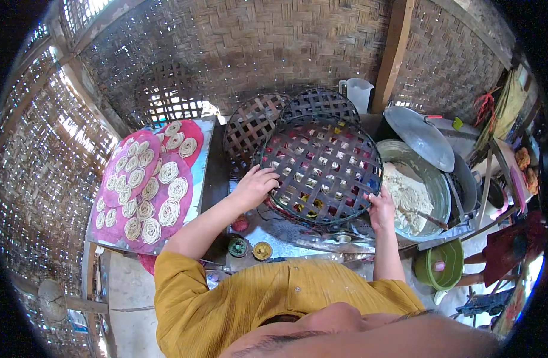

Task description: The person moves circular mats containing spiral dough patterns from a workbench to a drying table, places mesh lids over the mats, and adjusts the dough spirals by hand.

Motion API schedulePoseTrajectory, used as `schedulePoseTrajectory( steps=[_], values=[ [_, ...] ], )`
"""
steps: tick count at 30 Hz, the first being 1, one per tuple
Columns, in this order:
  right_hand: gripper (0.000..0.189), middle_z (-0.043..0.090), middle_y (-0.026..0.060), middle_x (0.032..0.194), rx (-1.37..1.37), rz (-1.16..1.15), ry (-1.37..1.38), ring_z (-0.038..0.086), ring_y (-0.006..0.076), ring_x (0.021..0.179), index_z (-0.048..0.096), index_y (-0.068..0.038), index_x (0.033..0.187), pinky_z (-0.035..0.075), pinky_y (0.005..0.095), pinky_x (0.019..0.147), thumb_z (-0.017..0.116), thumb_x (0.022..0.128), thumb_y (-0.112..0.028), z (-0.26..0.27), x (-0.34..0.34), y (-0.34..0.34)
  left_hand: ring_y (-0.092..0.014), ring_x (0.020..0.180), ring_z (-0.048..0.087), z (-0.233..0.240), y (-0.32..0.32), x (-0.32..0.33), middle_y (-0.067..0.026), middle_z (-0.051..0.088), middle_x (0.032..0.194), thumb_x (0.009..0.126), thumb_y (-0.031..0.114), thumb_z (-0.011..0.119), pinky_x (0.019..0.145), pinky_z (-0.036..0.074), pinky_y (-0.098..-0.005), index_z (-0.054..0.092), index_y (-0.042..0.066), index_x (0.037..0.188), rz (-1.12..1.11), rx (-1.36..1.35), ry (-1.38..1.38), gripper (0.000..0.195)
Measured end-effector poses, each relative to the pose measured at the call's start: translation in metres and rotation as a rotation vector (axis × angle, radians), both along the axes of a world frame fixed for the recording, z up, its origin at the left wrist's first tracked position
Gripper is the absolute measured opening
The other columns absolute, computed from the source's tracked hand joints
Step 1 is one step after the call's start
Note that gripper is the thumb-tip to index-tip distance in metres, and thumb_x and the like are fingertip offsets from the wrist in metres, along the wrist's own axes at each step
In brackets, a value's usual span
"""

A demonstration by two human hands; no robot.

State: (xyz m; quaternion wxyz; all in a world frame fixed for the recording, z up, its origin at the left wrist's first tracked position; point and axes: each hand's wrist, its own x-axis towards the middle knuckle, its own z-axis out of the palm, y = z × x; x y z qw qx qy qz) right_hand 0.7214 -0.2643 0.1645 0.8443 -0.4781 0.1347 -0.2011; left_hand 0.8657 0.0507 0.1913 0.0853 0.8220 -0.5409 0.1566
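A round, dark, open-weave bamboo tray (321, 168) lies flat in front of me, tilted slightly. At its left rim is my left hand (258, 187), its fingertips hooked over the edge. My right hand (382, 211) holds the right rim, with the thumb on top and the other fingers partly hidden. Through the gaps in the weave I see pale strands and patches of red and yellow underneath; most of what lies below is covered. Two more woven trays, a brown one (251, 127) and a dark one (318, 104), lean behind it against the wall.
On the left, pink sheets (182, 210) carry several pale noodle-like coils (169, 212). To the right stand a large basin (441, 210) of pale dough (408, 201) and a metal lid (419, 138). Small green (237, 247) and yellow (262, 251) pots sit nearest me. A person's legs (475, 268) show beside a green tub (439, 264).
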Motion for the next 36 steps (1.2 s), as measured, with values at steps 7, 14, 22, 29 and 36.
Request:
schedulePoseTrajectory(
  steps=[7, 14, 22, 29, 36],
  values=[
    [0.071, 0.048, -0.0007, 0.066, -0.287, -0.115, 0.172, 0.052, 0.0082, 0.058, 0.018, -0.004, 0.133, 0.046, 0.0214, 0.049, 0.058, 0.074, -0.003, -0.004, -0.004, -0.003, -0.022, 0.11, 0.043, -0.002, 0.004, 0.005, -0.004, 0.053, 0.108, 0.06, 0.004, 0.062, 0.095, 0.031, -0.0436, 0.053, 0.011, 0.093, 0.041, -0.032, 0.022, 0.034],
    [0.072, 0.05, 0.0021, 0.065, -0.78, -0.2, 0.483, 0.049, 0.0098, 0.054, 0.027, -0.004, 0.13, 0.044, 0.0234, 0.049, 0.065, 0.071, -0.017, 0.002, -0.012, -0.01, -0.023, 0.111, 0.043, -0.001, 0.014, 0.0, -0.0035, 0.051, 0.11, 0.061, 0.006, 0.064, 0.095, 0.03, -0.0472, 0.053, 0.011, 0.096, 0.054, -0.037, 0.082, 0.037],
    [0.037, 0.046, 0.0017, 0.069, -1.117, -0.542, 0.15, 0.042, 0.0113, 0.058, 0.051, -0.003, 0.103, 0.037, 0.0237, 0.054, 0.066, 0.07, -0.009, 0.051, -0.013, 0.025, -0.027, 0.105, 0.048, 0.07, 0.083, -0.026, -0.0083, 0.053, 0.109, 0.067, 0.015, 0.066, 0.09, 0.037, -0.039, 0.054, 0.009, 0.099, 0.212, -0.367, -0.077, 0.035],
    [0.013, 0.047, 0.0061, 0.071, -1.219, -0.113, -0.275, 0.042, 0.0108, 0.062, 0.051, -0.001, 0.066, 0.034, 0.0216, 0.053, 0.064, 0.069, -0.001, 0.084, 0.021, 0.124, -0.027, 0.085, 0.056, 0.087, 0.22, -0.076, -0.0112, 0.06, 0.092, 0.072, 0.021, 0.064, 0.076, 0.043, -0.0332, 0.059, 0.004, 0.093, 0.978, -0.827, -0.137, 0.027],
    [0.01, 0.054, 0.0093, 0.07, -1.19, 0.374, -0.438, 0.053, 0.02, 0.062, 0.06, -0.002, 0.072, 0.042, 0.0282, 0.056, 0.062, 0.071, -0.012, 0.091, 0.097, 0.261, -0.024, 0.077, 0.06, 0.012, 0.358, -0.117, -0.013, 0.062, 0.084, 0.072, 0.026, 0.061, 0.069, 0.045, -0.0337, 0.061, 0.004, 0.093, 1.498, -0.86, -0.02, 0.03]
  ],
)
